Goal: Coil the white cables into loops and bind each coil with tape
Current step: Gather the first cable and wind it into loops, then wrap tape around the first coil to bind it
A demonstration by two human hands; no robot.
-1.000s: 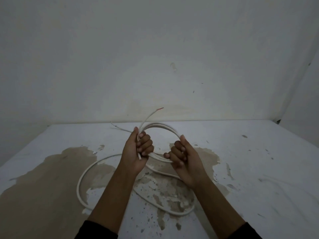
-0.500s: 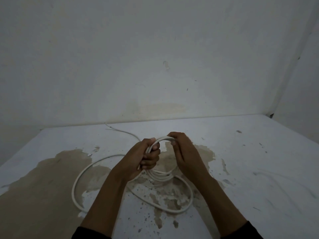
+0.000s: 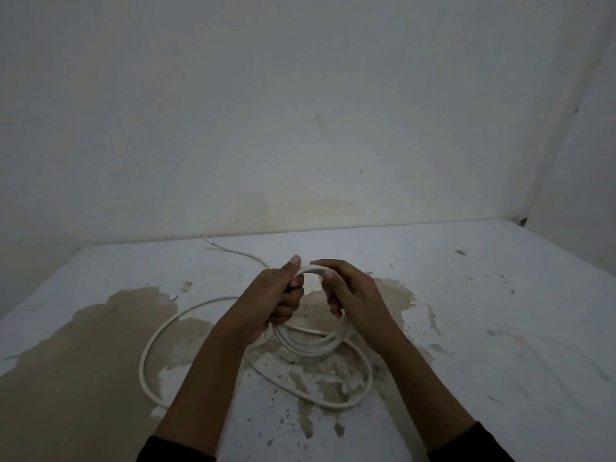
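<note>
Both hands at frame center, held above the desk (image 3: 500, 311). Left hand (image 3: 276, 298) is closed around the left side of the coil (image 3: 308, 345), thumb up along the top of the loop, fingers curled under. Right hand (image 3: 350, 295) grips the right side of the same coil, index finger and thumb pinching the top arc, other fingers wrapped loosely around the strands. Several turns of white cable (image 3: 146, 355) are bunched in the coil; its bottom arc hangs just below the hands, at center frame, close to or touching the desk, can't tell which.

The uncoiled remainder lies on the desk: one big loose loop sweeps out to the left-center of the frame, passes under the left forearm and curves back around lower center-right under the right wrist. A thin tail (image 3: 233, 251) runs from behind the left hand toward upper center-left, ending near the wall (image 3: 300, 111) edge.

Desk surface is white with large brown patches (image 3: 83, 361) of peeled paint, biggest at lower left, another behind the hands. Dark sleeves (image 3: 466, 445) at the bottom edge.
</note>
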